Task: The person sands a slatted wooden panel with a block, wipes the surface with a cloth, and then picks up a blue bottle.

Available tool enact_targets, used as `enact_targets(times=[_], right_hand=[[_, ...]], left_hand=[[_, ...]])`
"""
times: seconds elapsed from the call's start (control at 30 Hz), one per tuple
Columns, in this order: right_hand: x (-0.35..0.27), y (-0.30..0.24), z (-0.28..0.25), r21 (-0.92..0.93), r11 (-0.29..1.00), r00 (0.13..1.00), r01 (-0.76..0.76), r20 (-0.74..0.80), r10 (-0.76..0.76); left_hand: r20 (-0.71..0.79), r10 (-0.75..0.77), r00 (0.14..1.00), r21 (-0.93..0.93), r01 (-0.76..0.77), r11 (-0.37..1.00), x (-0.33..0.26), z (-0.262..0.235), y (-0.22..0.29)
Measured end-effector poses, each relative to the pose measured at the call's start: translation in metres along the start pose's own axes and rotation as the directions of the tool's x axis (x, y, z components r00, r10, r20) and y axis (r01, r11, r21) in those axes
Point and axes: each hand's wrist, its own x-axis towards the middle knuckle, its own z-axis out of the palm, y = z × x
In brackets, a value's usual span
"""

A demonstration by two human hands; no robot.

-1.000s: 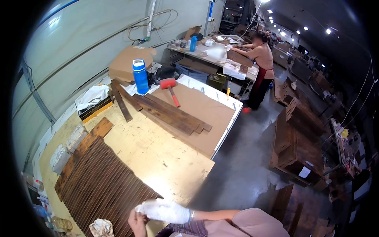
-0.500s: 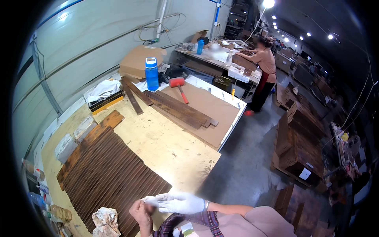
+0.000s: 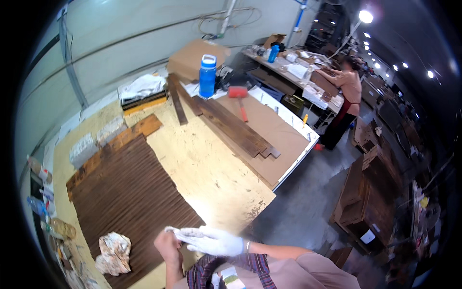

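Note:
My left hand is bare, its fingers closed at the tips of the white glove. White fabric shows above its knuckles, though exactly which part is pinched is hidden. Inside that glove my right hand points left, its fingers stretched out. Both hands are held in front of my body, over the near edge of a mat of narrow dark-brown wooden slats laid side by side. A crumpled, stained white cloth lies on the slats, left of my bare hand.
Two white-wrapped blocks sit beside an orange-brown board. Farther back are dark planks, a red mallet and a blue bottle. Another person stands at a far bench. Stacked brown wooden pieces stand on the floor at right.
The view has shifted, so the table's things sit lower and the back bench farther right. My hands stay together, the bare fingers still closed at the glove's tips.

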Motion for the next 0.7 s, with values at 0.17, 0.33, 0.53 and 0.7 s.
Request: enact_targets(times=[0.17,0.33,0.53,0.7], right_hand=[[-0.018,-0.057,-0.043,-0.285,0.958,1.0,-0.023,-0.01,0.021],[-0.051,-0.135,-0.106,0.129,0.988,0.996,0.081,0.025,-0.085],[-0.074,-0.189,-0.177,0.653,0.755,0.998,0.051,-0.002,-0.066],[-0.079,-0.223,-0.196,0.709,0.703,0.978,-0.056,0.18,-0.104]], left_hand=[[-0.023,-0.015,1.0,-0.035,0.015,0.999,0.016,0.068,-0.015],[0.135,-0.102,0.986,0.179,0.077,0.981,0.027,0.16,-0.034],[0.147,-0.072,0.986,0.271,0.03,0.962,0.004,0.253,-0.06],[-0.167,0.069,0.983,0.131,-0.048,0.99,0.018,0.261,-0.057]])
